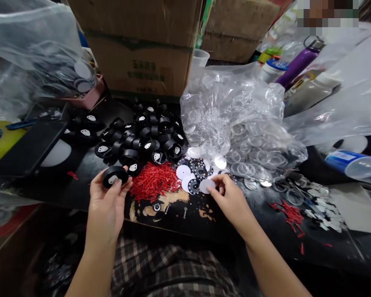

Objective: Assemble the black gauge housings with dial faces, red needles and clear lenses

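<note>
My left hand [106, 202] is closed around a round black plastic case [111, 178] that has a small white piece inside, the thumb resting on it. Pinched between thumb and fingers of my right hand [227, 196] is a thin white disc [206, 186], held over a small pile of dials. Some of these show plain white backs, while one black printed dial [193, 186] lies face up. Between my hands spreads a heap of red clock hands [156, 181]. Behind it stand several more black cases [146, 144], many with white pieces inside.
A clear plastic bag [235, 111] spills transparent rings [262, 156] at the right. Further right lie more red hands [289, 214] and white pieces [326, 210]. A cardboard box [139, 53] stands behind; a phone-like black slab [29, 146] and yellow tape roll [3, 136] are left.
</note>
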Tool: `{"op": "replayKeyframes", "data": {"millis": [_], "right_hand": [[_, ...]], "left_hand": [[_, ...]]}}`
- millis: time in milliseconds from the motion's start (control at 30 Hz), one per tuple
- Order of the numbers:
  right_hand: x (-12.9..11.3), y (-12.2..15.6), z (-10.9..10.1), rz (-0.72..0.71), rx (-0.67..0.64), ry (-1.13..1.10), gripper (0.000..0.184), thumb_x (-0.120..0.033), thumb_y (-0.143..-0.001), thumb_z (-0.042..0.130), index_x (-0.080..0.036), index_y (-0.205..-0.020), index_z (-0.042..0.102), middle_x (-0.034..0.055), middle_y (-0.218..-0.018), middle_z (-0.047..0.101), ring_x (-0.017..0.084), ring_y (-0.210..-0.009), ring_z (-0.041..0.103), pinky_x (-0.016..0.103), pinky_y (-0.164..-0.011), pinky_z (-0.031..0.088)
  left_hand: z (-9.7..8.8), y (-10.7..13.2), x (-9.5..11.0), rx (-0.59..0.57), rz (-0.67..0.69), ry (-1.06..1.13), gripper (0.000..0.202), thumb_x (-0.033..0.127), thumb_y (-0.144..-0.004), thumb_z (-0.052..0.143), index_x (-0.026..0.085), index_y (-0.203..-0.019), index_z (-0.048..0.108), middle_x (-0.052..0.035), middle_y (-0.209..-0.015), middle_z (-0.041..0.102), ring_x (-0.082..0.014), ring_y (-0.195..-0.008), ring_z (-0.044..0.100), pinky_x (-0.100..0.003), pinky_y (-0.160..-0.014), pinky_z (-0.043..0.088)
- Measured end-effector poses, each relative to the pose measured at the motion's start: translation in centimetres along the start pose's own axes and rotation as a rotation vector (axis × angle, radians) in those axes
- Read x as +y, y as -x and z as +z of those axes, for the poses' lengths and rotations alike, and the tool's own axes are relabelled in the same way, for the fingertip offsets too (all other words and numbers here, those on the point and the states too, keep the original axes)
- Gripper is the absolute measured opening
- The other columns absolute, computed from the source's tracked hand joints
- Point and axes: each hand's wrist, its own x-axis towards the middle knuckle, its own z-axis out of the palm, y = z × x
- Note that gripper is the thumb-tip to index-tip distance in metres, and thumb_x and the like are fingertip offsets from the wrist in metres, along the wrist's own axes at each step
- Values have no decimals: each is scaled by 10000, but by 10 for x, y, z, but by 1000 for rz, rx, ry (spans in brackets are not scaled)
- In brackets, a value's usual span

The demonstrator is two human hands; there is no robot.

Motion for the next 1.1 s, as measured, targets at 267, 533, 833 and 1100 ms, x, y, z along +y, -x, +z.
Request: {"op": "replayKeyframes", "data": {"millis": [267,533,833,1100], "right_hand": [[7,2,-8,-80,139,-159,286,-393,-889,525,-205,-998,711,54,-913,669,205,-861,624,334,-749,500],[-49,29,17,-345,-120,-154,299,-251,-915,519,-215,-1184,645,59,-903,658,184,-834,606,340,-789,486],[-56,23,11,-172,-157,-292,121,-255,-864,579,-205,-849,688,20,-781,597,152,-718,566,268,-647,465],[-72,22,13,-63,-181,-337,74,-284,-854,588,-210,-851,578,-3,-754,602,146,-692,577,282,-650,457]], "left_hand": [[-3,-2,14,32,-155,163,301,433,-861,550,263,-1091,645,-56,-1080,727,-111,-791,666,-200,-731,538],[39,69,-7,-183,-690,342,388,449,-902,497,268,-1243,534,-69,-1196,682,-219,-1089,645,-413,-981,476],[41,75,-14,-136,-710,340,385,363,-883,574,253,-1251,556,-57,-1177,690,-178,-1030,665,-398,-1031,435],[42,89,-19,-280,-581,103,308,341,-857,624,322,-1163,655,22,-1333,597,-205,-1287,477,-322,-1064,393]]}}
